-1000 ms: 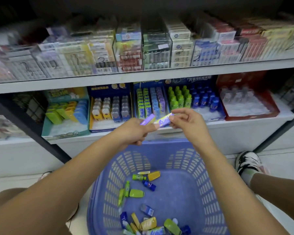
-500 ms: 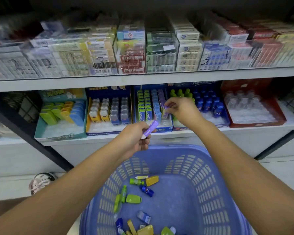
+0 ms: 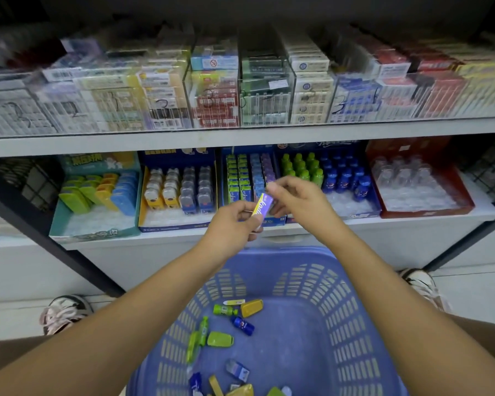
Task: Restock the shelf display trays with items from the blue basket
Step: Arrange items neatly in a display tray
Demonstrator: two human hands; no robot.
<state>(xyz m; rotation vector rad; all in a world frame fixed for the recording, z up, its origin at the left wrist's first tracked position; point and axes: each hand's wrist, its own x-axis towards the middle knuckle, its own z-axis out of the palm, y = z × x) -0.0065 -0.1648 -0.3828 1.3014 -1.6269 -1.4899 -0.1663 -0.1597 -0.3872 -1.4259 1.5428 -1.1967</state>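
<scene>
So the white shelf unit (image 3: 383, 224) fills most of the view. Its upper shelf (image 3: 240, 138) is packed with clear bins of boxed packs, too blurry to read. Below the arms sits the blue basket (image 3: 283, 255), on the floor right in front of the shelf and between the person's two shoes.

The lower shelf has five display trays in a row: a teal tray (image 3: 95, 224) with green, yellow and blue cases, a blue-and-yellow tray (image 3: 172, 221) of little capped containers, a blue stick tray (image 3: 275, 221) with rows of green, blue and purple packs, a bottle tray (image 3: 349, 207) with green and blue bottles, and a red tray (image 3: 429, 208) of clear ones.

Both hands meet just in front of the stick tray, above the basket's far rim. The left hand (image 3: 229, 224) has its fingers curled around the lower end of a purple pack (image 3: 262, 205), and the right hand (image 3: 300, 201) pinches the upper end. The pack is tilted, up in the air, not in any tray.

Loose in the basket are a green bottle (image 3: 223, 310), yellow case (image 3: 252, 307), blue bottle (image 3: 243, 325), green case (image 3: 220, 339) and a few more near the bottom edge.
</scene>
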